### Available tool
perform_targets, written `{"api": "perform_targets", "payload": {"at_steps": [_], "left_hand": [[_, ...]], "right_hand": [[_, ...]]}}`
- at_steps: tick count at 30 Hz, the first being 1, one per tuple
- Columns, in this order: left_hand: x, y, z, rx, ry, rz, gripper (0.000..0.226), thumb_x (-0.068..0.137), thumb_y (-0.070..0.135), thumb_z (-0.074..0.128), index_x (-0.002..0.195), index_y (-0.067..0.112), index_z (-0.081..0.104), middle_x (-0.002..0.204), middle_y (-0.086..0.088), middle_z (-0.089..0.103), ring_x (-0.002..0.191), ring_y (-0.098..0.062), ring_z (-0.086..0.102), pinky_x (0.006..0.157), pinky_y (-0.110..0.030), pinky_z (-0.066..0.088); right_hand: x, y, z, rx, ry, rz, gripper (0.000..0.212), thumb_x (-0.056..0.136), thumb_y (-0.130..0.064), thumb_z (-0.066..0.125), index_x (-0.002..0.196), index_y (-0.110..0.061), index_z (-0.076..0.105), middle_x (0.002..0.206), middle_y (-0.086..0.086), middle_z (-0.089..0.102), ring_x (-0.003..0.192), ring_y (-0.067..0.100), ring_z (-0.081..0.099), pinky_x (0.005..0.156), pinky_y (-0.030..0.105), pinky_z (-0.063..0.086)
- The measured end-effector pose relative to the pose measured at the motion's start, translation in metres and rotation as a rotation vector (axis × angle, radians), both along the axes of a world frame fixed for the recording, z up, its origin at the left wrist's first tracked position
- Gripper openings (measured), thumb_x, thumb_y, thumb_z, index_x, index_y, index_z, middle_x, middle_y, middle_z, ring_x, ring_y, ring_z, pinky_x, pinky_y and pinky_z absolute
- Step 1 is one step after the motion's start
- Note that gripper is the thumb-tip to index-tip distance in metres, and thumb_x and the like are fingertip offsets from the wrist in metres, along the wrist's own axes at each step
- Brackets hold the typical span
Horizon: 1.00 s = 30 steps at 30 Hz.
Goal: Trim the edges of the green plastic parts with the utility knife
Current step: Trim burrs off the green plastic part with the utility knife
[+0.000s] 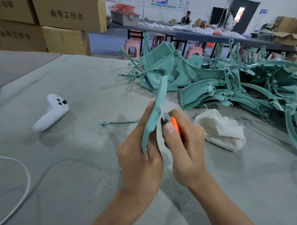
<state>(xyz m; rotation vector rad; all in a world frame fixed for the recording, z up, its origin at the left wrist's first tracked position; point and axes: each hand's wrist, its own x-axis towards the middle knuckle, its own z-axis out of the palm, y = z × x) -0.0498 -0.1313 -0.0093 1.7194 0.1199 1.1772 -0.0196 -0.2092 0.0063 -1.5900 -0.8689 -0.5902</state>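
The green part (pixel 158 101) is showing a flat teal, matching the pile of parts (pixel 229 84) at far right. The utility knife (pixel 175 126) is showing orange. The surface (pixel 84 92) is looking plain grey. At left a controller (pixel 50 115) is showing white with black buttons, the near cable (pixel 25 177) white; the cloth (pixel 220 130) at right, off-white.

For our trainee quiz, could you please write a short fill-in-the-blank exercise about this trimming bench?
1. The left hand grips one ____ plastic part.
2. The right hand holds the utility knife, whose handle is ____.
3. The white controller lies on the table to the ____ of both hands.

Missing words: green; orange; left.
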Motion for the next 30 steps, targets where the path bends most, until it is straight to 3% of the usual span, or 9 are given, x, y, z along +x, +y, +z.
{"api": "perform_targets", "payload": {"at_steps": [3, 6, 9, 14, 21, 24, 26, 28, 30], "left_hand": [[0.001, 0.002, 0.000, -0.029, -0.026, -0.006, 0.020, 0.086, 0.003, 0.058, 0.078, -0.015, 0.060, 0.052, 0.025, 0.051, 0.053, 0.022, 0.045, 0.053, 0.005, 0.029], [-0.002, 0.001, 0.002, 0.035, 0.007, 0.007, 0.024, 0.090, 0.010, 0.054, 0.085, -0.010, 0.066, 0.049, 0.024, 0.041, 0.053, 0.020, 0.045, 0.053, 0.006, 0.027], [-0.004, -0.002, 0.002, 0.052, 0.016, -0.020, 0.030, 0.089, 0.017, 0.051, 0.104, 0.000, 0.071, 0.052, 0.023, 0.049, 0.056, 0.019, 0.047, 0.057, 0.007, 0.029], [0.001, -0.001, -0.004, -0.029, -0.020, 0.008, 0.016, 0.086, -0.002, 0.057, 0.076, -0.014, 0.059, 0.058, 0.014, 0.059, 0.049, 0.016, 0.045, 0.051, 0.004, 0.028], [0.000, 0.000, -0.001, 0.027, 0.032, 0.015, 0.018, 0.087, 0.000, 0.058, 0.076, -0.014, 0.062, 0.045, 0.019, 0.041, 0.053, 0.019, 0.047, 0.053, 0.006, 0.028], [0.000, -0.001, -0.003, 0.017, 0.017, -0.005, 0.023, 0.090, 0.007, 0.057, 0.077, -0.012, 0.062, 0.051, 0.021, 0.051, 0.051, 0.018, 0.046, 0.053, 0.005, 0.028], [-0.003, -0.004, -0.002, 0.048, 0.007, -0.020, 0.027, 0.087, 0.012, 0.053, 0.088, -0.009, 0.069, 0.056, 0.019, 0.055, 0.057, 0.021, 0.047, 0.057, 0.007, 0.029], [-0.005, -0.008, -0.001, 0.075, 0.001, -0.024, 0.033, 0.085, 0.012, 0.050, 0.106, -0.002, 0.070, 0.075, 0.007, 0.066, 0.068, 0.028, 0.048, 0.064, 0.008, 0.031], [-0.004, -0.008, -0.003, 0.077, 0.001, -0.042, 0.030, 0.085, 0.012, 0.051, 0.100, -0.005, 0.071, 0.069, 0.001, 0.066, 0.067, 0.028, 0.047, 0.063, 0.008, 0.030]], "right_hand": [[-0.001, 0.003, -0.001, 0.001, -0.020, 0.004, 0.036, 0.103, -0.047, 0.041, 0.074, -0.028, 0.034, 0.057, -0.007, 0.031, 0.048, 0.006, 0.031, 0.050, 0.016, 0.026], [0.005, 0.000, -0.003, 0.035, 0.078, -0.047, 0.040, 0.101, -0.050, 0.043, 0.070, -0.025, 0.037, 0.057, -0.002, 0.033, 0.047, 0.009, 0.031, 0.042, 0.031, 0.030], [0.011, -0.005, -0.004, 0.040, 0.156, -0.101, 0.039, 0.099, -0.046, 0.045, 0.069, -0.022, 0.038, 0.058, 0.000, 0.034, 0.049, 0.014, 0.031, 0.042, 0.040, 0.030], [0.003, 0.001, -0.002, 0.023, -0.015, 0.008, 0.032, 0.103, -0.047, 0.040, 0.076, -0.032, 0.036, 0.056, -0.007, 0.034, 0.046, 0.007, 0.034, 0.047, 0.018, 0.028], [0.003, 0.002, -0.004, 0.038, -0.019, -0.046, 0.030, 0.104, -0.046, 0.038, 0.077, -0.033, 0.037, 0.057, -0.010, 0.037, 0.047, 0.006, 0.036, 0.049, 0.014, 0.028], [0.005, 0.002, -0.005, 0.036, -0.021, -0.093, 0.031, 0.104, -0.045, 0.038, 0.076, -0.033, 0.037, 0.058, -0.015, 0.035, 0.047, 0.002, 0.036, 0.049, 0.012, 0.027], [0.010, -0.001, -0.006, 0.045, 0.037, -0.153, 0.037, 0.103, -0.042, 0.040, 0.072, -0.022, 0.040, 0.058, -0.011, 0.036, 0.047, 0.004, 0.034, 0.043, 0.024, 0.031], [0.014, -0.006, -0.006, 0.053, 0.080, -0.177, 0.040, 0.102, -0.041, 0.041, 0.072, -0.014, 0.041, 0.057, -0.007, 0.036, 0.048, 0.006, 0.032, 0.041, 0.035, 0.031], [0.013, -0.008, -0.006, 0.045, 0.043, -0.167, 0.040, 0.103, -0.042, 0.041, 0.072, -0.017, 0.039, 0.057, -0.006, 0.036, 0.047, 0.005, 0.032, 0.043, 0.026, 0.030]]}}
